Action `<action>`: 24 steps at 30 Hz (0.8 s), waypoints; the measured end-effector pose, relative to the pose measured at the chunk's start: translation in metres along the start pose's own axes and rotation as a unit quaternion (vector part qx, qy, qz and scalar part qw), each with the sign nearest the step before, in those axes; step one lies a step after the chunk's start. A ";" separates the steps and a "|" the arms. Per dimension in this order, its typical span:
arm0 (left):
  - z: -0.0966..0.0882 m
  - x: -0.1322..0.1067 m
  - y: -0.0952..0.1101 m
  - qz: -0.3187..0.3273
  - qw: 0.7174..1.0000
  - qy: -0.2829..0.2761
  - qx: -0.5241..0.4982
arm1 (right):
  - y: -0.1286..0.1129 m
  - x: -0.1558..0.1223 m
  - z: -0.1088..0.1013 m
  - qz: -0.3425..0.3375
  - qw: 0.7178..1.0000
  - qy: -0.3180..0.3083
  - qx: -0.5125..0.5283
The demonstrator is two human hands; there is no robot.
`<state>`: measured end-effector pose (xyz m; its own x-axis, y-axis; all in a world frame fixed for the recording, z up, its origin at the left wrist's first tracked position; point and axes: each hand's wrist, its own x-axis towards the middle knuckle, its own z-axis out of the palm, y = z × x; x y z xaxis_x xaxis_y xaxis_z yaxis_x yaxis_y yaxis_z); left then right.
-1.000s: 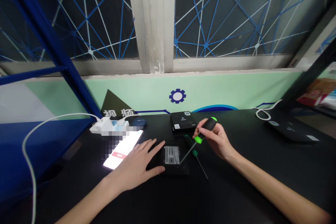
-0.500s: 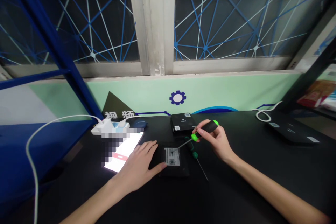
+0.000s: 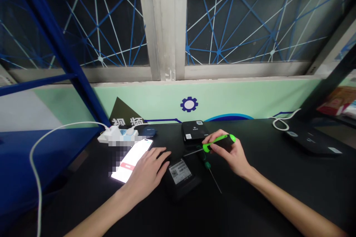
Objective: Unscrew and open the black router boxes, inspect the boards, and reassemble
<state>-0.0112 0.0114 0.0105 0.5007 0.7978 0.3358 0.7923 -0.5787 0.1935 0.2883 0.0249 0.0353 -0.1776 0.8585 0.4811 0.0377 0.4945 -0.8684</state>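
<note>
Clenching a screwdriver point(image 3: 219, 143) in the right hand point(image 3: 229, 152), left hand point(image 3: 146, 172) open beside a black box point(image 3: 182, 177); a careless swing could knock the box.

Left hand point(image 3: 147, 172) lies spread flat; right hand point(image 3: 230, 153) curls shut

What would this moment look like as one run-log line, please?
left hand: beside black electronic box | right hand: holding green-handled screwdriver | second screwdriver: lying on desk
</note>
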 end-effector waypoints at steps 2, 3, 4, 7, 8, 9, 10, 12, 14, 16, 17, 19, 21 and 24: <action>0.000 0.001 0.002 -0.001 1.000 0.016 0.001 | -0.003 -0.001 0.000 -0.001 1.000 -0.006 0.000; -0.001 0.001 0.003 -0.002 1.000 0.017 -0.001 | -0.004 -0.001 0.000 -0.002 1.000 -0.007 -0.004; -0.001 0.001 0.004 -0.002 1.000 0.015 -0.004 | -0.006 -0.001 0.000 -0.005 1.000 -0.007 -0.009; 0.000 -0.001 0.007 0.002 1.000 0.001 -0.009 | -0.009 -0.001 -0.002 -0.018 0.999 -0.009 -0.026; 0.001 -0.002 0.008 0.005 1.000 -0.004 -0.011 | -0.010 -0.001 -0.003 -0.022 0.999 -0.009 -0.033; 0.002 -0.002 0.009 0.008 1.000 -0.009 -0.014 | -0.010 0.000 -0.004 -0.025 0.999 -0.007 -0.041; 0.003 -0.003 0.010 0.010 1.000 -0.013 -0.017 | -0.011 0.001 -0.005 -0.028 0.998 -0.005 -0.052; 0.005 -0.004 0.011 0.011 0.999 -0.023 -0.025 | -0.013 0.003 -0.005 -0.027 0.997 0.000 -0.074; 0.006 -0.004 0.012 0.011 0.999 -0.032 -0.034 | -0.017 0.009 -0.004 -0.021 0.996 -0.001 -0.092; 0.008 -0.003 0.012 0.010 0.998 -0.038 -0.043 | -0.023 0.017 0.000 -0.009 0.994 -0.013 -0.104; 0.008 -0.002 0.012 0.011 0.998 -0.039 -0.046 | -0.026 0.022 0.002 -0.001 0.993 -0.030 -0.110; 0.010 -0.001 0.011 0.012 0.998 -0.038 -0.047 | -0.029 0.033 0.007 0.006 0.991 -0.060 -0.119; 0.011 -0.001 0.010 0.015 0.998 -0.037 -0.046 | -0.029 0.043 0.013 0.002 0.988 -0.090 -0.127; 0.012 -0.001 0.008 0.016 0.998 -0.036 -0.043 | -0.025 0.052 0.023 0.007 0.982 -0.137 -0.127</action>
<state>-0.0008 0.0079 0.0010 0.5519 0.7865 0.2771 0.7440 -0.6146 0.2623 0.2557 0.0543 0.0794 -0.4324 0.8137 0.3885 0.2796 0.5306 -0.8002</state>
